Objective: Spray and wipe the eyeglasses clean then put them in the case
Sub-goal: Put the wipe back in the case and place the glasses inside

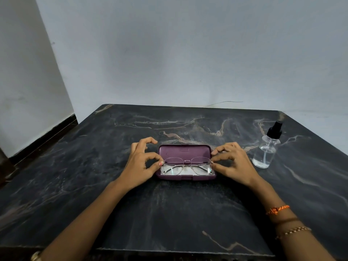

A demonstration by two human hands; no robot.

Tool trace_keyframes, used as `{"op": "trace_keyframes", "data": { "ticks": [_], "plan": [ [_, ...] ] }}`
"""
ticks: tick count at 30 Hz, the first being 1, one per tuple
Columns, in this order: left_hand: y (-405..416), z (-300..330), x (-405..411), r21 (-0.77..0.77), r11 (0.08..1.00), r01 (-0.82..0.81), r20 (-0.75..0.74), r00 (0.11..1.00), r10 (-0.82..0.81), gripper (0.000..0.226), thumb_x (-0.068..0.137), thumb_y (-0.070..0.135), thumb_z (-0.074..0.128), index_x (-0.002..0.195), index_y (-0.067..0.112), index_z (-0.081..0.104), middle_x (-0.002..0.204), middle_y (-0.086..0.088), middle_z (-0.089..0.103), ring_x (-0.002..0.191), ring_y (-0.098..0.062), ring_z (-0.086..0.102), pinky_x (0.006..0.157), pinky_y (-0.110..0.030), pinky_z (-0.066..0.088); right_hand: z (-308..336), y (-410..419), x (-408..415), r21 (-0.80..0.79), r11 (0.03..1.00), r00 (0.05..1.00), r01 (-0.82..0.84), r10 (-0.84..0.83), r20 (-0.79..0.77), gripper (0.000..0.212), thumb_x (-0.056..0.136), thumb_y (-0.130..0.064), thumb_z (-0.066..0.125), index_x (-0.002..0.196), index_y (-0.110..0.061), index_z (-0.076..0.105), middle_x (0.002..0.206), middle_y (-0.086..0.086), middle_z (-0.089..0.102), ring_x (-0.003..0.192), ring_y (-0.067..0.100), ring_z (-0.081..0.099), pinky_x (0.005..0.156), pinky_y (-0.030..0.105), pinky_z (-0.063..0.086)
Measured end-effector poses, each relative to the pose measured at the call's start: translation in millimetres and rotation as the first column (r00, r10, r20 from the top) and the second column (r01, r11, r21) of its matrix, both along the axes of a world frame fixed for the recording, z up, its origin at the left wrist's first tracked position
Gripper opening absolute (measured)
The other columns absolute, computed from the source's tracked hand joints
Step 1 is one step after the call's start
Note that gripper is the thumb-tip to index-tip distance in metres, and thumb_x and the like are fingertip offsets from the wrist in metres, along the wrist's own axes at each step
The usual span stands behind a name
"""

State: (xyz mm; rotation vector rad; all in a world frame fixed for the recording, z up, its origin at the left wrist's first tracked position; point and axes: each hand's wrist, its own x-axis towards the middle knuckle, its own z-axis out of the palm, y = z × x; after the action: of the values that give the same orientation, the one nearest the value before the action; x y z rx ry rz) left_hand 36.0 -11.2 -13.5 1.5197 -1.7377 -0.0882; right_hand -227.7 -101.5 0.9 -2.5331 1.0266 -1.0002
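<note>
Hands, left hand (140,164) and right hand (230,162), pinch eyeglasses (187,164) over open case (186,151).

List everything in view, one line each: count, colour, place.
eyeglasses: one, thin metal frame, clear lenses, over the open case
case: one, purple, open, table centre
white cloth: one, inside the case under the eyeglasses
spray bottle: one, clear with black top, upright, right of the case
table: one, dark marble
wall: grey-white, behind
bracelets: orange and gold, right wrist
left hand: fingers pinch the frame's left end
right hand: fingers pinch the right end
</note>
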Motion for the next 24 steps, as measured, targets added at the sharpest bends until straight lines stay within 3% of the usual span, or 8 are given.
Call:
{"op": "trace_keyframes", "data": {
  "ticks": [5,8,14,17,24],
  "plan": [
    [0.5,0.7,0.6,0.026,0.999,0.019,-0.006,1.0,-0.019,0.013,0.074,0.028,0.065,0.077,0.016,0.07,0.12,0.008,0.033,0.109,-0.013,0.025,0.094,-0.028,0.024,5.1,5.3,0.8,0.018,1.0,1.0,-0.014,0.014,0.007,0.008,0.066,-0.022,0.077,0.073,-0.023,0.073,0.082,-0.022,0.058,0.089,0.001,0.044,0.076,0.015,0.031],
    [1.5,1.6,-0.3,0.042,0.999,0.025,-0.026,0.999,-0.024,0.026,0.073,0.038,0.055,0.079,0.018,0.07,0.119,0.009,0.035,0.109,-0.013,0.026,0.094,-0.028,0.024,6.0,4.8,0.6,0.029,0.999,1.0,-0.015,0.015,-0.012,0.008,0.066,-0.018,0.078,0.07,-0.022,0.072,0.082,-0.024,0.058,0.089,0.01,0.048,0.077,0.014,0.03],
    [1.6,0.4,0.1,0.096,0.995,0.018,-0.029,0.999,-0.015,0.079,0.055,0.086,0.036,0.101,0.026,0.057,0.115,0.011,0.042,0.109,-0.009,0.028,0.093,-0.026,0.024,7.6,4.9,-0.6,0.061,0.998,0.998,-0.033,0.036,-0.057,0.006,0.069,-0.02,0.078,0.073,-0.023,0.074,0.083,-0.026,0.057,0.092,0.011,0.049,0.077,0.016,0.032],
    [3.6,4.1,1.8,0.17,0.985,-0.004,-0.088,0.996,0.02,0.089,0.039,0.092,0.041,0.108,0.036,0.046,0.114,0.015,0.045,0.11,-0.01,0.029,0.091,-0.026,0.027,8.2,4.5,-0.4,0.079,0.996,0.997,-0.04,0.045,-0.064,0.007,0.07,-0.02,0.077,0.075,-0.025,0.075,0.083,-0.026,0.058,0.091,0.004,0.046,0.076,0.014,0.031],
    [8.7,7.1,3.6,0.32,0.945,0.068,-0.182,0.983,-0.009,0.099,0.021,0.088,0.055,0.11,0.048,0.036,0.101,0.024,0.039,0.111,-0.011,0.035,0.093,-0.028,0.032,8.2,6.2,0.2,0.092,0.994,0.997,-0.053,0.058,-0.053,0.01,0.068,-0.034,0.069,0.077,-0.032,0.072,0.082,-0.028,0.06,0.092,0.009,0.052,0.079,0.015,0.033]
  ]
}}
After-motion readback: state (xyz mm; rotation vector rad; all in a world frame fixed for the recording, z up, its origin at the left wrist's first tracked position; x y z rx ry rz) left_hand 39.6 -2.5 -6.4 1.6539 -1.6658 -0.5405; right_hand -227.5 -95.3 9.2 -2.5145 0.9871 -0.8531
